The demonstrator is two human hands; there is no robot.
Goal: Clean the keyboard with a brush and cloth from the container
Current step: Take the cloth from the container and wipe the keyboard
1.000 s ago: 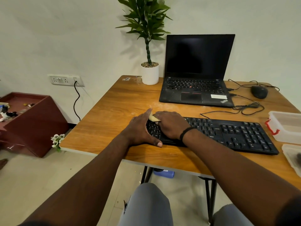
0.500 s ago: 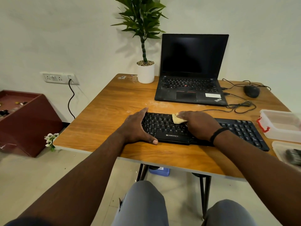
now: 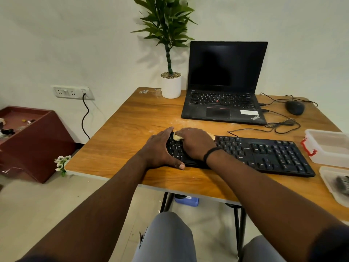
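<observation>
Fingers (image 3: pixel 184 134) of right hand (image 3: pixel 196 143) curled down over yellow cloth (image 3: pixel 177 137), pressing it onto top-left keys of black keyboard (image 3: pixel 264 154). Only a small bit of cloth peeking out at the fingertips, and maybe a bit more by the knuckles. Left hand (image 3: pixel 160 150) flat on left end of keyboard, fingers straight and close together, thumb (image 3: pixel 178 165) lying along the front edge. Most likely placed so to stop the keyboard from sliding while rubbing.

Keyboard lying long-ways near front edge of wooden table (image 3: pixel 122 133), cable running back toward open laptop (image 3: pixel 224 87). Clear plastic container (image 3: pixel 328 148) with red clip just beside right end of keyboard, open. Second clear tray (image 3: pixel 332 182), maybe the lid, in front of it, with something dark and blurry inside. Could be the brush, too fuzzy to tell.

Wiping step under way, going by how things lie. Rest of the keys off to the right not covered by the cloth at this moment. Mouse (image 3: pixel 294 107) and potted plant (image 3: pixel 171 84) well out of the way at the back.
</observation>
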